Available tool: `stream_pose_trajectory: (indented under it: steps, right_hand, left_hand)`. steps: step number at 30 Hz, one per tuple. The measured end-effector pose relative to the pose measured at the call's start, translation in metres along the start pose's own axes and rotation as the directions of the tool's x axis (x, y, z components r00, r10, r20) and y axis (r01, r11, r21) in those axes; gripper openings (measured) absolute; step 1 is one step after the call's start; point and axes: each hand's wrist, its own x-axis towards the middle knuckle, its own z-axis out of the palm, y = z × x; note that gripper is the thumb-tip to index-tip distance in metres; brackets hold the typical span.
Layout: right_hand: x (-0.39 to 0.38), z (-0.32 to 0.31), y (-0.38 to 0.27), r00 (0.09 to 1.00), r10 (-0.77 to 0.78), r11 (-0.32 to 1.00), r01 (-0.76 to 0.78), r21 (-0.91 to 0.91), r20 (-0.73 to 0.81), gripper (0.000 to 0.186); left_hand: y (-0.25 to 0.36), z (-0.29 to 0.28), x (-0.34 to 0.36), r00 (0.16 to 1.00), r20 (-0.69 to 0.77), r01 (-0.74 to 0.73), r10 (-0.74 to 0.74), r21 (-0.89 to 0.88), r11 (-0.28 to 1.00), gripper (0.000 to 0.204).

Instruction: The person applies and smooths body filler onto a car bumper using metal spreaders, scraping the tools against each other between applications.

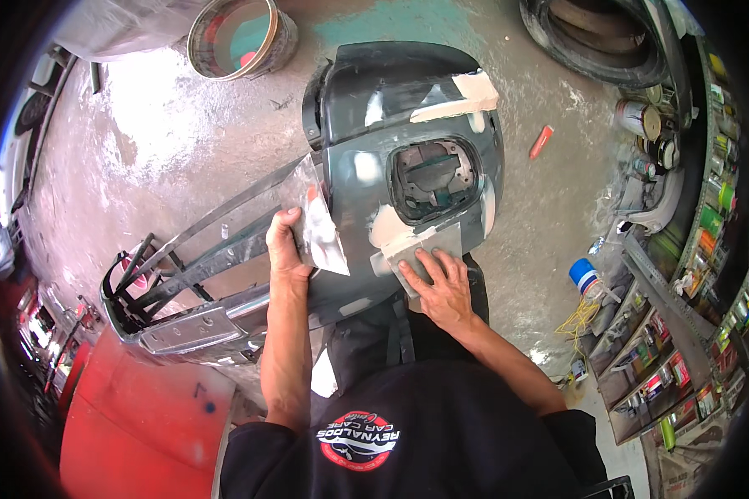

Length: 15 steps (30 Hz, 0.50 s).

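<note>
My left hand (286,245) grips a flat, shiny plate (324,241) with a reddish smear on it, held tilted over the left part of a dark grey car bumper (358,175). My right hand (437,287) has its fingertips on a flat grey spreader (445,239), pressed on the bumper just below its squarish recessed opening (433,183). Beige filler patches (391,223) lie beside the spreader, along the opening's right edge and on the bumper's upper right (474,91). The long slatted part of the bumper (195,333) extends down to the left.
A bucket (241,41) stands at upper left, tires (591,37) at upper right. A red tube (541,141) lies on the floor. Cans (637,118), a blue-white container (584,276) and cluttered shelving (666,382) line the right side. A red panel (141,424) sits at lower left.
</note>
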Motion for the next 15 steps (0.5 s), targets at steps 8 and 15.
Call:
stream_pose_trajectory:
  steps: [8, 15]
  right_hand:
    - [-0.004, -0.043, -0.005, 0.981, 0.009, 1.0, -0.012, 0.013, 0.193, 0.07]
    - [0.017, -0.04, -0.018, 1.0, 0.024, 1.0, -0.023, 0.013, -0.005, 0.068]
  left_hand:
    - [0.0, 0.007, -0.003, 0.999, 0.042, 0.009, -0.008, -0.023, 1.0, 0.062]
    - [0.0, 0.004, -0.002, 1.0, 0.016, -0.025, 0.025, 0.013, 1.0, 0.064]
